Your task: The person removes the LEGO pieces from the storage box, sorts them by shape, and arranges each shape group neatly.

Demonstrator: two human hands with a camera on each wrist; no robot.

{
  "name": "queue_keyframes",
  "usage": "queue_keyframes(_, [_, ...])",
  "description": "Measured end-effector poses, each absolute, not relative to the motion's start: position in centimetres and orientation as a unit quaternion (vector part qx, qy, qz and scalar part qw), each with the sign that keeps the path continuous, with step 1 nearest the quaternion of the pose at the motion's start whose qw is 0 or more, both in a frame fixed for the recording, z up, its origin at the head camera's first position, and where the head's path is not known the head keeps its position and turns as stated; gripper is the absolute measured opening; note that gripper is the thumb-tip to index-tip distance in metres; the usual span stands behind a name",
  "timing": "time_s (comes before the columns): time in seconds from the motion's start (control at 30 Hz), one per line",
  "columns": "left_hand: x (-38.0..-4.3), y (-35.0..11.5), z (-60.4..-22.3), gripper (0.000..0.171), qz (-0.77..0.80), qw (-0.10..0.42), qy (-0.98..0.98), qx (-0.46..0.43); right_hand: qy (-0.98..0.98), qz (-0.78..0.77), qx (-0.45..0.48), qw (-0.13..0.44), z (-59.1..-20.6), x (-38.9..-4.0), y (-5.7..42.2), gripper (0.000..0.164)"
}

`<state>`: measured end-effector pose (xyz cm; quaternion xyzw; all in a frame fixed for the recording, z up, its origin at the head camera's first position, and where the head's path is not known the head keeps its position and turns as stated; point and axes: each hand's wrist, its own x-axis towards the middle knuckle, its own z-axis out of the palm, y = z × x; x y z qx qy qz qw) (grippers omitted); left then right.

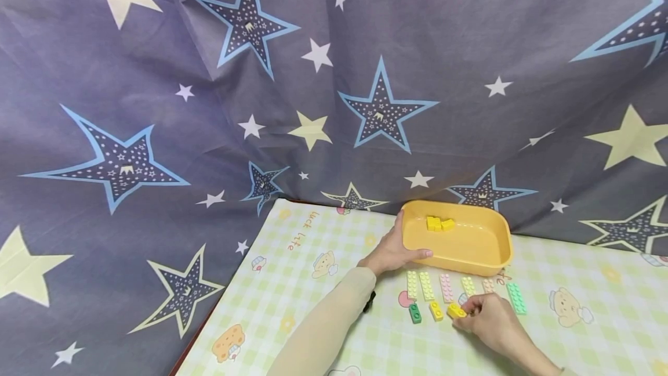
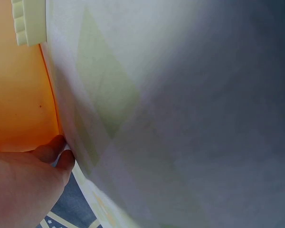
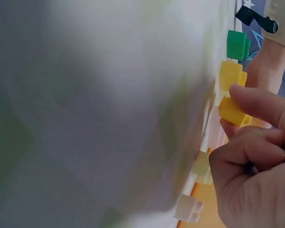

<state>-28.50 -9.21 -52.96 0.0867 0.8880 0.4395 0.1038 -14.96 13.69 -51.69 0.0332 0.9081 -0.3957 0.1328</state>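
Note:
My right hand [image 1: 492, 319] pinches a yellow toy building brick [image 1: 455, 310] between thumb and fingers, low over the table. In the right wrist view, the thumb lies along one side of that brick [image 3: 232, 112]. Another yellow brick [image 1: 436, 311] and a dark green one [image 1: 414, 313] lie to its left. My left hand [image 1: 392, 250] holds the yellow plastic tub [image 1: 472, 246] at its left end, thumb against the front wall. Two yellow pieces [image 1: 440, 224] sit inside the tub at the back left.
A row of longer bricks lies in front of the tub: pale yellow ones [image 1: 426, 286], pink ones [image 1: 446, 288] and a mint green one [image 1: 516, 298] at the right. A checked cloth [image 1: 308, 289] covers the table. Behind it hangs a dark star-patterned curtain [image 1: 292, 173], close to the tub's back.

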Motion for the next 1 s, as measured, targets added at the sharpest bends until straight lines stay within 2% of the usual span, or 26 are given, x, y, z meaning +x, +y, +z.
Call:
queue_keyframes(0.47, [-28.39, -9.16, -52.99, 0.132, 0.444, 0.106, 0.887, 0.077, 0.919, -0.376, 0.029, 0.117, -52.33, -14.62, 13.21, 0.022])
queue_keyframes(1.0, [-28.53, -9.24, -53.04, 0.131, 0.447, 0.106, 0.884, 0.083, 0.924, -0.355, 0.022, 0.141, -52.67, -14.52, 13.49, 0.03])
